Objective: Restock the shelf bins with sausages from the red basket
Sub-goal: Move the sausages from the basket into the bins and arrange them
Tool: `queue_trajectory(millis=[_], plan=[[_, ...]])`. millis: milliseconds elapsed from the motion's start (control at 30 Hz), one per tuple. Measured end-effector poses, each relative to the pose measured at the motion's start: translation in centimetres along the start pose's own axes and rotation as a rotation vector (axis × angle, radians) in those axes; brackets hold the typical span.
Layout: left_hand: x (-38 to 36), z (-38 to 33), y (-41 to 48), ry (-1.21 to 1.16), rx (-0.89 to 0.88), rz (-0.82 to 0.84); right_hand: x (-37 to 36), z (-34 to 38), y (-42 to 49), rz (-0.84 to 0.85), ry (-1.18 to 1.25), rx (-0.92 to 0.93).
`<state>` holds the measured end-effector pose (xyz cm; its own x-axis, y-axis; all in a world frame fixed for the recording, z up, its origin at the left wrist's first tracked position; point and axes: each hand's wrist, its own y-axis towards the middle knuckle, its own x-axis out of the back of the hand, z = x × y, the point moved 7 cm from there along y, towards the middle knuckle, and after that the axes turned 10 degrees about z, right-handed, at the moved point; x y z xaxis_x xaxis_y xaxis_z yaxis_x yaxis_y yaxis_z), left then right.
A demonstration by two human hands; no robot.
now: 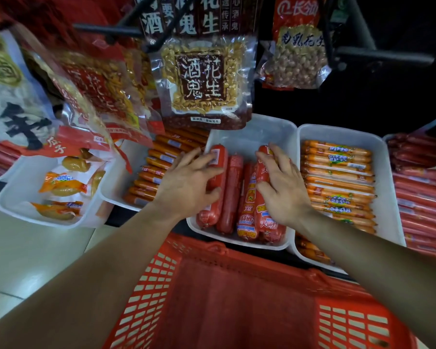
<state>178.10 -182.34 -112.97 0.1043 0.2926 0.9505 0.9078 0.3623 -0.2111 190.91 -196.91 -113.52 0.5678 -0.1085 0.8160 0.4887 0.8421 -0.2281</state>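
Sausages [233, 195] lie lengthwise in the white bin [252, 137]; left hand [186, 180] and right hand [280, 187], each spread flat, press the outer ones, likely squaring the row above the red basket [149, 298].

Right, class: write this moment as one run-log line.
step: tidying white bin | left hand: rests on leftmost sausage | right hand: rests on rightmost sausage | red basket: no sausages visible
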Motion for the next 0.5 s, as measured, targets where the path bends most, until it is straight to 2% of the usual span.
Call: queue_trajectory(millis=[167, 267, 400, 500], plan=[[-0.8, 1.1, 0.3, -0.12, -0.011, 0.035, -0.8, 2.3, 1.5, -0.042, 0.033, -0.011], [-0.9, 1.5, 0.0, -0.259, 0.016, 0.025, -3.0, 4.3, 2.8, 0.008, 0.035, -0.063], [-0.7, 2.4, 0.1, -0.374, 0.021, 0.005, -3.0, 3.3, 2.8, 0.038, -0.203, -0.036], [-0.3, 2.2, 0.3, -0.399, 0.033, -0.012, -3.1, 2.3, 3.0, 0.186, -0.325, 0.027]])
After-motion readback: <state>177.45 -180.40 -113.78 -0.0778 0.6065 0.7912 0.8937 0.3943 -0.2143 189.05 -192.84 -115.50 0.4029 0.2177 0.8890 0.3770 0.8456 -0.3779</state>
